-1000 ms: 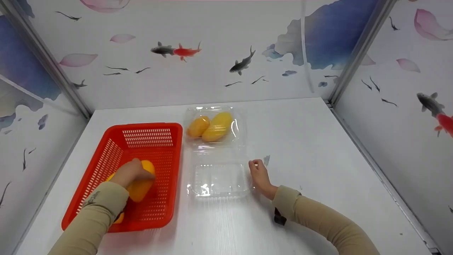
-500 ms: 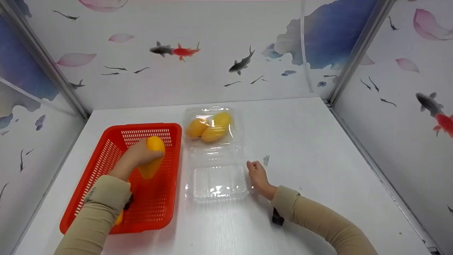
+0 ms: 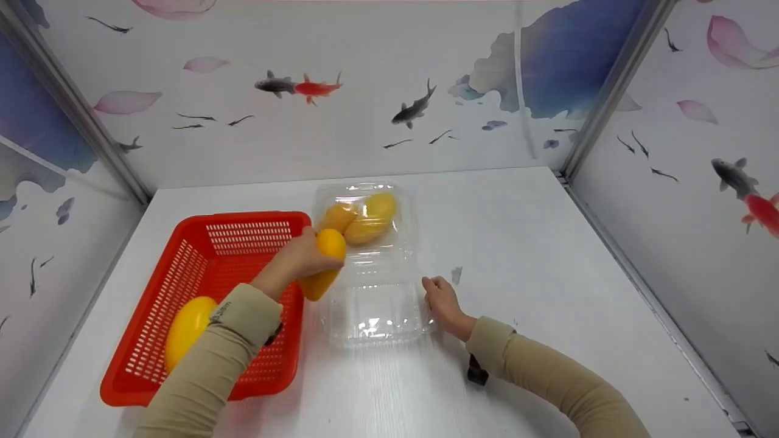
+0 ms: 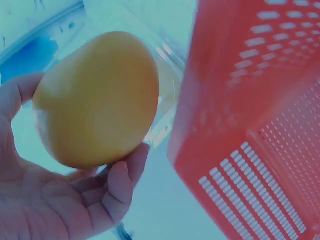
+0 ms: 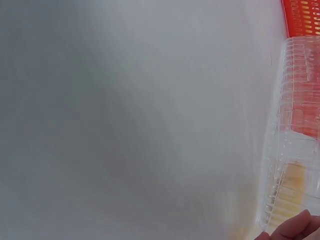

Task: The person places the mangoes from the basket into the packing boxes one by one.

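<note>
My left hand (image 3: 302,252) grips a yellow-orange mango (image 3: 331,244) over the right wall of the red basket (image 3: 304,340). In the left wrist view, thumb and fingers curl round the mango (image 4: 100,100) from the left and below. An opened clear plastic clamshell box (image 3: 376,310) lies right of the basket. Two mangoes (image 3: 372,219) sit in its far half. My right hand (image 3: 444,304), fingers curled, is at the right edge of the box's near half. In the right wrist view its fingertips (image 5: 295,227) overlap the box's edge.
Another yellow mango (image 3: 187,331) lies in the basket, partly behind my left sleeve (image 3: 210,359). The white tabletop (image 3: 535,255) extends right of the box. White panels (image 3: 365,146) printed with fish stand at the back and both sides.
My left hand has lifted the mango from inside the basket and carried it up and right to the basket's right rim. My right hand stays by the box.
</note>
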`<state>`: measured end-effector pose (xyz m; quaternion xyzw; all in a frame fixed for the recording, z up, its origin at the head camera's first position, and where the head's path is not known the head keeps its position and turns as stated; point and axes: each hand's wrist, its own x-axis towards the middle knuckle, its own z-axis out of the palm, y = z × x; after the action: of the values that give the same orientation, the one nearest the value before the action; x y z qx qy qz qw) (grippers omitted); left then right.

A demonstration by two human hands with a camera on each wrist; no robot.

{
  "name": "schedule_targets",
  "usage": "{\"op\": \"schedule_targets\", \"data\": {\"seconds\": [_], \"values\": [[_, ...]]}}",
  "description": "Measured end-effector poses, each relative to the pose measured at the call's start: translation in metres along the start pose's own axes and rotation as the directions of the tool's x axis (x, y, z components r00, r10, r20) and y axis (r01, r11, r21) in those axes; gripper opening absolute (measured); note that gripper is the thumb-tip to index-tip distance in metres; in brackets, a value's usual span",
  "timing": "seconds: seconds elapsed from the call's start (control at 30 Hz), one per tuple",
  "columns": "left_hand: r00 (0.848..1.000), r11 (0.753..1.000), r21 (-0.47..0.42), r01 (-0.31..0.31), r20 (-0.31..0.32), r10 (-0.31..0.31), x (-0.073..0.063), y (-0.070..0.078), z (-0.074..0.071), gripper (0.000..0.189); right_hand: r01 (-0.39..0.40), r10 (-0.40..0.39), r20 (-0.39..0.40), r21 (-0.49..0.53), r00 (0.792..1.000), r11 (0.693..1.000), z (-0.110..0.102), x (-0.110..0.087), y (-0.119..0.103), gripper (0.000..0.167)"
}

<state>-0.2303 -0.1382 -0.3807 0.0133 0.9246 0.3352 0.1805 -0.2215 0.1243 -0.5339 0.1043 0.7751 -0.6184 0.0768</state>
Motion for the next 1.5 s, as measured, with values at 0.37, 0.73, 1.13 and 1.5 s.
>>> {"op": "schedule_targets", "data": {"seconds": [0.37, 0.73, 1.13, 1.5], "values": [[0.986, 0.983, 0.16, -0.092, 0.154, 0.067, 0.019, 0.027, 0.062, 0.057, -0.009, 0.01, 0.022, -0.048, 1.0, 0.999, -0.005, 0.002, 0.0, 0.028], [0.98, 0.978, 0.196, -0.076, 0.193, 0.037, 0.033, 0.031, 0.106, 0.076, -0.06, 0.062, 0.032, -0.075, 0.998, 0.995, -0.007, 0.003, -0.003, 0.029], [0.978, 0.988, 0.134, -0.08, 0.202, 0.052, 0.036, 0.029, 0.136, 0.053, 0.004, -0.002, 0.039, -0.051, 0.999, 0.999, -0.004, 0.0, -0.001, 0.031], [0.978, 0.992, 0.118, -0.047, 0.207, 0.021, 0.04, 0.028, 0.141, 0.054, 0.007, -0.004, 0.026, -0.103, 1.0, 0.995, -0.001, 0.001, 0.0, 0.026]]}}
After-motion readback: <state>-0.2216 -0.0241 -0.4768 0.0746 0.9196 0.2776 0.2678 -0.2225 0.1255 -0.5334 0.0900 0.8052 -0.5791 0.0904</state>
